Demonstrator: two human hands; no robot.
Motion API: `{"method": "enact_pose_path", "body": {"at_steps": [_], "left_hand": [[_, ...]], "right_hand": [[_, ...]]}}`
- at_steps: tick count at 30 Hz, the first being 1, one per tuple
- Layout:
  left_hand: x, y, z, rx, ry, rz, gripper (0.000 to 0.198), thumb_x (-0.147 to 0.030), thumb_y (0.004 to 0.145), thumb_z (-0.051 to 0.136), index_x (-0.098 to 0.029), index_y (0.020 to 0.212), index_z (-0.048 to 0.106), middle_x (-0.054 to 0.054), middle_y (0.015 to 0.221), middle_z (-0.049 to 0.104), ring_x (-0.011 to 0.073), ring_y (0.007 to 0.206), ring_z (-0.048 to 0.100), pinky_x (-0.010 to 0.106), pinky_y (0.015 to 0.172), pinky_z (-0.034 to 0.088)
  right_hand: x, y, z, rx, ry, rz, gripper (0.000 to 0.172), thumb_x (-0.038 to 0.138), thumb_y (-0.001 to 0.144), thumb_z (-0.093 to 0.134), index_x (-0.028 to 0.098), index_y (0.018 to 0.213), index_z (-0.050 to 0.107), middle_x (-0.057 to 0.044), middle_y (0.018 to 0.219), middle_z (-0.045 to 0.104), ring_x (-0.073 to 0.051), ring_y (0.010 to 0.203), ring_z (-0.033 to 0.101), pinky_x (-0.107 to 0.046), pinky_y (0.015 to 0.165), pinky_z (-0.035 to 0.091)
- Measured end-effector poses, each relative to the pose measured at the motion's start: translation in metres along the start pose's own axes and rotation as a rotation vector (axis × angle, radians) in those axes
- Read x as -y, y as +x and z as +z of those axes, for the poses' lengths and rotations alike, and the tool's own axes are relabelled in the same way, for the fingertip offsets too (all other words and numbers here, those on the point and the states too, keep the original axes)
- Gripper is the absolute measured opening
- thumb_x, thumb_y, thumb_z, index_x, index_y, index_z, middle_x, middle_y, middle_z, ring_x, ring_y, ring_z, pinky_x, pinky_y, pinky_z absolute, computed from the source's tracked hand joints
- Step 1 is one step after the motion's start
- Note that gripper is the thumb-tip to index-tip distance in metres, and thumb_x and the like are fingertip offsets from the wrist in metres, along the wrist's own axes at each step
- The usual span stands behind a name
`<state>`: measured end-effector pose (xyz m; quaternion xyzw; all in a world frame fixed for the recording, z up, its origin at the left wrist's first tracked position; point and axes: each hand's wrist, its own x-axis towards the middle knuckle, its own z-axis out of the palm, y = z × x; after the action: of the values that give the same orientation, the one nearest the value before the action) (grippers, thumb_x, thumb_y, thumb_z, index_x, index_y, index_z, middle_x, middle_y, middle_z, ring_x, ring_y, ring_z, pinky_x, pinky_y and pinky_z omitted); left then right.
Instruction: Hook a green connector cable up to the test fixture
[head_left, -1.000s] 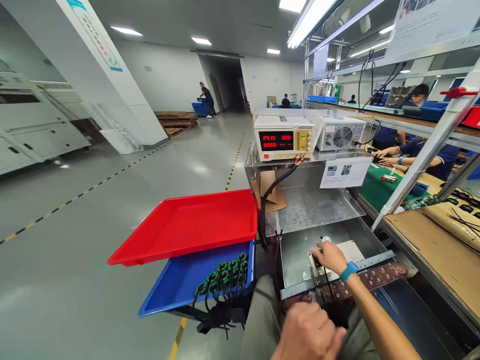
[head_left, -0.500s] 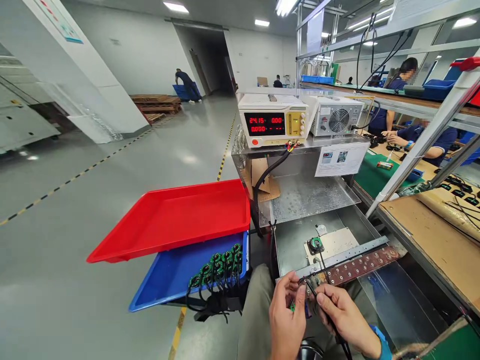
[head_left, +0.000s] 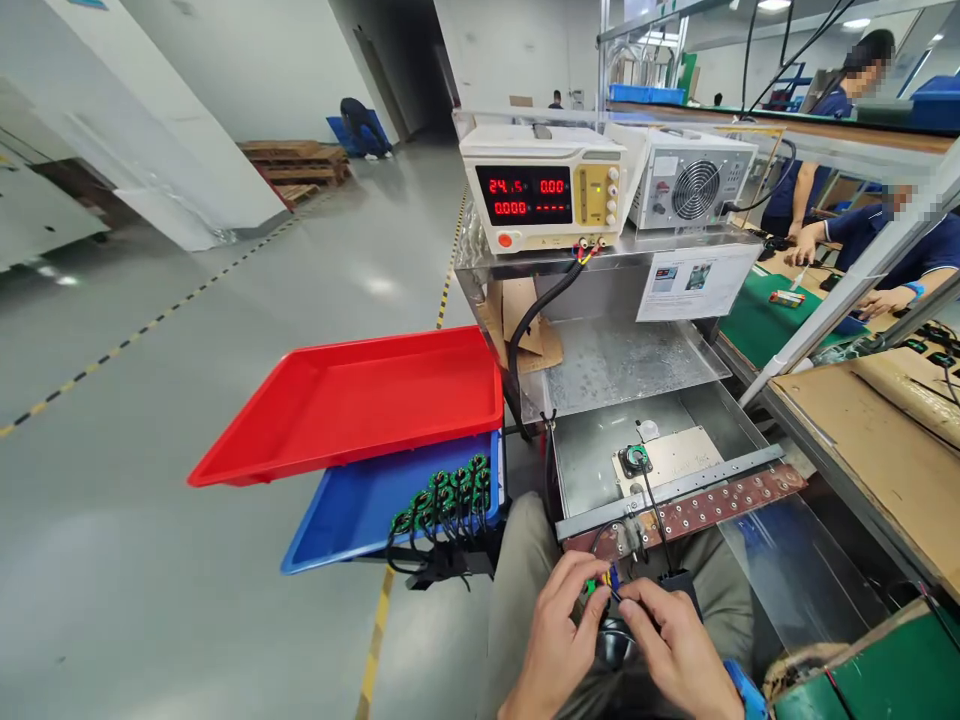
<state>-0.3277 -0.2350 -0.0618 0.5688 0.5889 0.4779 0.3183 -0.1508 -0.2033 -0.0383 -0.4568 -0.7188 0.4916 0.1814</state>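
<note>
My left hand [head_left: 559, 640] and my right hand [head_left: 675, 655] meet low in the view, over my lap. Between their fingertips sits a small connector [head_left: 606, 583] with green and blue parts, pinched from both sides. A black cable [head_left: 651, 505] runs up from it to a round green component [head_left: 637, 458] lying on a beige fixture plate [head_left: 671, 455] inside a metal test box [head_left: 592, 470]. A brown strip with holes [head_left: 720, 505] lies along the front of the box.
A red tray [head_left: 360, 400] sits over a blue tray [head_left: 352, 510] holding several green wired components [head_left: 446, 495] at my left. A power supply [head_left: 544, 190] showing red digits and a fan unit [head_left: 690, 185] stand on the metal shelf. Other people work at the bench on the right.
My right hand left the component on the fixture plate and came down to join the left. Both now pinch the connector lower, over my lap. The view tilted downward.
</note>
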Motion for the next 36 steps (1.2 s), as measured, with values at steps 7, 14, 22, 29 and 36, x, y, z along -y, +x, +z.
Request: {"method": "enact_pose_path", "body": {"at_steps": [7, 14, 22, 29, 36], "left_hand": [[0.029, -0.020, -0.003, -0.062, 0.108, -0.180, 0.038, -0.038, 0.098, 0.050, -0.024, 0.132, 0.059, 0.008, 0.112, 0.068, 0.0200, 0.103, 0.067, 0.037, 0.091, 0.057], [0.039, -0.041, 0.015, -0.107, 0.346, -0.089, 0.027, -0.031, 0.099, 0.049, -0.023, 0.120, 0.063, 0.008, 0.114, 0.071, 0.0198, 0.107, 0.068, 0.036, 0.092, 0.059], [0.047, -0.036, 0.023, -0.093, 0.551, 0.063, 0.029, -0.018, 0.097, 0.044, -0.020, 0.113, 0.068, 0.009, 0.104, 0.073, 0.0217, 0.093, 0.072, 0.034, 0.079, 0.062], [0.086, -0.035, 0.030, -0.192, 0.574, 0.243, 0.028, -0.022, 0.098, 0.043, -0.020, 0.108, 0.070, 0.009, 0.093, 0.073, 0.0201, 0.082, 0.072, 0.029, 0.072, 0.061], [0.092, -0.038, 0.033, -0.218, 0.570, 0.210, 0.031, -0.026, 0.100, 0.041, -0.022, 0.106, 0.071, 0.008, 0.094, 0.073, 0.0196, 0.084, 0.072, 0.029, 0.074, 0.060]], "right_hand": [[-0.024, 0.009, 0.032, 0.001, 0.239, 0.172, 0.047, 0.062, 0.098, 0.045, 0.017, 0.109, 0.056, 0.004, 0.055, 0.052, -0.013, 0.048, 0.045, -0.023, 0.048, 0.033], [-0.027, 0.023, 0.053, 0.046, 0.403, 0.349, 0.050, 0.068, 0.090, 0.045, 0.020, 0.105, 0.044, 0.011, 0.043, 0.044, -0.009, 0.031, 0.034, -0.018, 0.031, 0.023], [-0.019, 0.036, 0.059, 0.067, 0.438, 0.480, 0.062, 0.078, 0.078, 0.044, 0.021, 0.103, 0.040, 0.011, 0.042, 0.049, -0.010, 0.026, 0.035, -0.016, 0.025, 0.021], [-0.042, 0.048, 0.072, 0.053, 0.550, 0.404, 0.060, 0.080, 0.072, 0.050, 0.023, 0.087, 0.040, 0.013, 0.038, 0.038, -0.008, 0.029, 0.034, -0.015, 0.030, 0.024], [-0.056, 0.050, 0.077, -0.082, 0.547, 0.282, 0.051, 0.071, 0.075, 0.060, 0.021, 0.077, 0.047, 0.004, 0.058, 0.049, -0.010, 0.051, 0.048, -0.020, 0.048, 0.039]]}}
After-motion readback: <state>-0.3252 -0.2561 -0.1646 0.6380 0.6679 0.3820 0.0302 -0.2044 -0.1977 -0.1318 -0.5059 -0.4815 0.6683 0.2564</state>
